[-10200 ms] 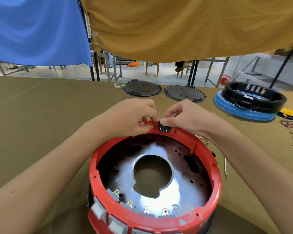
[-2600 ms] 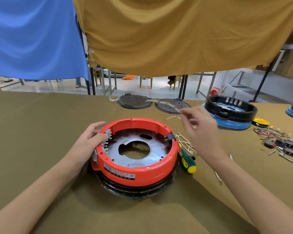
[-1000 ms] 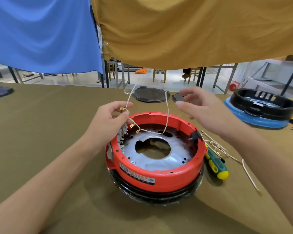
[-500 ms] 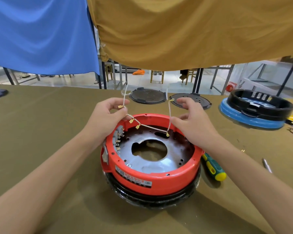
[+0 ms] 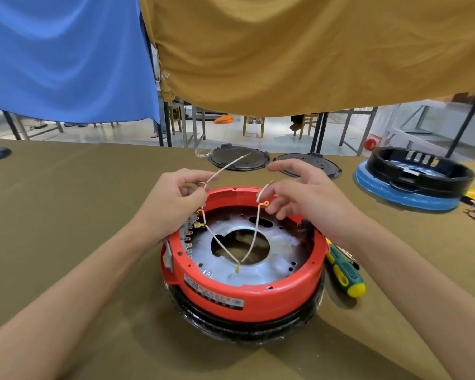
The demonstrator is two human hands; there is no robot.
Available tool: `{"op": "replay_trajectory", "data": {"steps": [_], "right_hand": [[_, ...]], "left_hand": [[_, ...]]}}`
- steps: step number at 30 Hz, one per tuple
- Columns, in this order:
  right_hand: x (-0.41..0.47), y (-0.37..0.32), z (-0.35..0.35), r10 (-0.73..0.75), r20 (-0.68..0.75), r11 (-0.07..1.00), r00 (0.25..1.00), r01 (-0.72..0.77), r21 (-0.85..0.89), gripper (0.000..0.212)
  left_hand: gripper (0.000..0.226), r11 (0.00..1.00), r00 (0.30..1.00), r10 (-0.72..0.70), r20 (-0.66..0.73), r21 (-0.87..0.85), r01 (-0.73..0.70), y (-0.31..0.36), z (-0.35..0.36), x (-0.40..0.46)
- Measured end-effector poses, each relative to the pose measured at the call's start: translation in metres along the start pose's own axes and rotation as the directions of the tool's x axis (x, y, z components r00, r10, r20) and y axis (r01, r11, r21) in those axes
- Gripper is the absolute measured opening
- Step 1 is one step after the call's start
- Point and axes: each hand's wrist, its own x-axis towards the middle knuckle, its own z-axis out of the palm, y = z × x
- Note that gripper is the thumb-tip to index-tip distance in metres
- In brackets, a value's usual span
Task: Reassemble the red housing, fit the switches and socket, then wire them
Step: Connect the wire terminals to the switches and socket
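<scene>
The red housing sits at frame centre on the table, switches fitted along its left wall. Wiring is barely begun: the left hand and right hand each pinch loose white wires above it

Your housing is glossy red plastic, smooth, with a paper-like label on its front wall. Inside it your plate is bare metal, shiny with dull patches. The base under the housing looks glossy black. Your wires have a pale, woven-looking sheath and brass-coloured metal ends. The table is covered in matt olive cloth, slightly creased. The screwdriver has a green and yellow plastic handle, partly textured. The two lids are matt black plastic. The curtains are soft matt cloth.
</scene>
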Motion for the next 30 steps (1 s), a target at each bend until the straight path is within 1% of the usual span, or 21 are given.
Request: {"op": "replay_trajectory", "data": {"steps": [1, 4, 6, 7, 9, 10, 11, 14, 18, 24, 30], "right_hand": [[0.000, -0.002, -0.001, 0.021, 0.009, 0.998, 1.000, -0.021, 0.053, 0.031], [-0.002, -0.004, -0.004, 0.007, 0.014, 0.999, 1.000, -0.006, -0.040, 0.018], [-0.003, -0.005, -0.005, -0.033, -0.017, 0.994, 0.999, 0.031, -0.103, 0.012], [-0.003, -0.005, -0.007, -0.080, -0.060, 0.983, 0.995, 0.068, -0.172, 0.010], [-0.001, -0.005, -0.012, -0.208, -0.140, 0.911, 0.968, 0.140, -0.388, 0.007], [-0.001, -0.004, -0.013, -0.258, -0.156, 0.873, 0.954, 0.160, -0.461, 0.009], [-0.001, -0.003, -0.014, -0.291, -0.162, 0.852, 0.943, 0.179, -0.491, 0.010], [-0.001, -0.001, -0.014, -0.318, -0.186, 0.860, 0.930, 0.200, -0.469, 0.009], [0.001, 0.002, -0.017, -0.267, -0.183, 0.893, 0.946, 0.172, -0.415, 0.003], [0.004, 0.000, -0.025, -0.181, -0.065, 0.874, 0.981, 0.130, -0.468, 0.004], [0.003, -0.001, -0.033, -0.187, 0.008, 0.831, 0.982, 0.163, -0.532, 0.005]], "left_hand": [[0.033, 1.000, 1.000, 0.011, 0.000, 0.005, -0.011, 0.001, 0.000, 0.000], [0.035, 0.999, 0.999, 0.034, -0.004, 0.000, -0.034, 0.001, 0.000, -0.001], [0.034, 0.999, 0.999, 0.036, -0.010, 0.004, -0.036, 0.000, 0.001, -0.002], [0.033, 0.999, 0.999, 0.034, -0.016, 0.004, -0.034, 0.000, 0.000, -0.002], [0.033, 1.000, 0.999, 0.024, -0.037, -0.002, -0.024, -0.001, 0.000, -0.002], [0.033, 1.000, 0.998, 0.017, -0.053, -0.008, -0.017, -0.001, 0.000, -0.003], [0.032, 1.000, 0.998, 0.011, -0.067, -0.015, -0.012, 0.000, 0.000, -0.003], [0.030, 1.000, 0.996, 0.010, -0.087, -0.016, -0.011, 0.002, 0.003, -0.003], [0.029, 1.000, 0.996, 0.012, -0.084, -0.015, -0.013, 0.002, 0.003, -0.004], [0.035, 1.000, 0.999, 0.008, -0.035, -0.004, -0.008, -0.001, 0.001, -0.003], [0.020, 0.999, 1.000, 0.012, -0.007, -0.041, -0.012, -0.002, 0.000, -0.002]]}}
